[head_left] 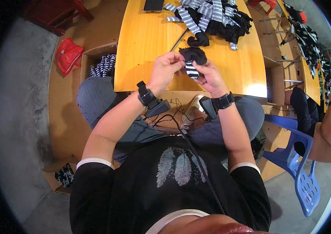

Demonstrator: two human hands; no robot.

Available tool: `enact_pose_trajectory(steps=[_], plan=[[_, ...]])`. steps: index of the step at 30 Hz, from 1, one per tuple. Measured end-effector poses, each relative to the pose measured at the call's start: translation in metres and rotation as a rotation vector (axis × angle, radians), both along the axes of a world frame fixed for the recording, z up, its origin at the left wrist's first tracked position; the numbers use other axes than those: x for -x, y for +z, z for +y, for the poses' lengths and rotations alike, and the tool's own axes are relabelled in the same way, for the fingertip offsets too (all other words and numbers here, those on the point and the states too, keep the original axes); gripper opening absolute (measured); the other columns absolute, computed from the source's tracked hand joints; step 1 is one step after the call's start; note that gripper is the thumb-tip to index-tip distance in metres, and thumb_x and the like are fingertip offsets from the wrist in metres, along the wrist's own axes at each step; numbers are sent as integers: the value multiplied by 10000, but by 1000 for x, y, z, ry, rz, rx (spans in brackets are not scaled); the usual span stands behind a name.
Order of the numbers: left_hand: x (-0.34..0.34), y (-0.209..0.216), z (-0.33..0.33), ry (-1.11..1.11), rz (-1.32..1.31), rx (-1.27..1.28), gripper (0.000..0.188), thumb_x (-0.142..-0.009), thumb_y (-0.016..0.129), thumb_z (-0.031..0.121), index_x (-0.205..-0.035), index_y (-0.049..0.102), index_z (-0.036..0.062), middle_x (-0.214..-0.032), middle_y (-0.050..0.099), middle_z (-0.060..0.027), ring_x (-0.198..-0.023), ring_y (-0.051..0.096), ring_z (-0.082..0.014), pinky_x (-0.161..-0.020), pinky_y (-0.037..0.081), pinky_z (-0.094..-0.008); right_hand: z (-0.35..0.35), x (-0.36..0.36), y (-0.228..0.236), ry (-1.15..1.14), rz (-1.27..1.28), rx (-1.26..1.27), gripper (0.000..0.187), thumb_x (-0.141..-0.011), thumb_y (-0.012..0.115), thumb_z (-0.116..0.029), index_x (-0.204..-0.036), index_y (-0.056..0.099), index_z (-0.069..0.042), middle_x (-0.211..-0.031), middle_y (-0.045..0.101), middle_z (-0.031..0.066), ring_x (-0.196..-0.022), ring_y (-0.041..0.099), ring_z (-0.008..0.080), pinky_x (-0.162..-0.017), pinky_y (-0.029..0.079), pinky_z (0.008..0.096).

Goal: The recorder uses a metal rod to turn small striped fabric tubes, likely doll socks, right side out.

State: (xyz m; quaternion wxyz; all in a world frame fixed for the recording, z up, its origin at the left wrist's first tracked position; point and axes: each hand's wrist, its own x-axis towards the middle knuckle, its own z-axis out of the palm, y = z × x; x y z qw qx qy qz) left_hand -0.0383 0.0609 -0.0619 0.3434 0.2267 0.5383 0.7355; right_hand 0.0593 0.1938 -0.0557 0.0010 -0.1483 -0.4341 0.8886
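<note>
Both my hands meet above the near part of the wooden table (146, 46). Between them is a small knitted piece (192, 70), black and bunched at its far end, striped black and white at its near end. My left hand (166, 70) pinches its left side with thumb and fingertips. On the other side, my right hand (211, 77) grips the striped part, fingers curled beneath and partly hidden. Just beyond lies a thin dark rod-like tool (179, 40), next to the curled black end of a grey-striped knitted strip (189, 19).
A heap of black and striped knitwear (230, 27) covers the table's far right, near a phone (153, 5). Left of the table stands a cardboard box (99, 50) of striped pieces. At right are a blue plastic chair (306, 187) and another person's arm (327, 126).
</note>
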Motion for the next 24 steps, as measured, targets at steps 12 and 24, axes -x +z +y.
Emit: enact_pose_trajectory(steps=[12,24], plan=[[5,1,3,-146,-168,-153,16,-837,493,80,-831,478,80,-638,445,46,-487,379,-38,-425,289,-165,-10,4,-10,-364,176,-52,91,-798,549,-44,-785,499,-118,-722,535,-32,-485,437,31,-396,337,153],[-5,-2,6,11,7,-46,41,-828,471,16,-827,496,48,-673,499,33,-546,431,-30,-454,329,-168,-15,-2,5,-29,182,-157,86,-851,502,-140,-810,435,-104,-648,441,-56,-433,333,7,-361,242,143]])
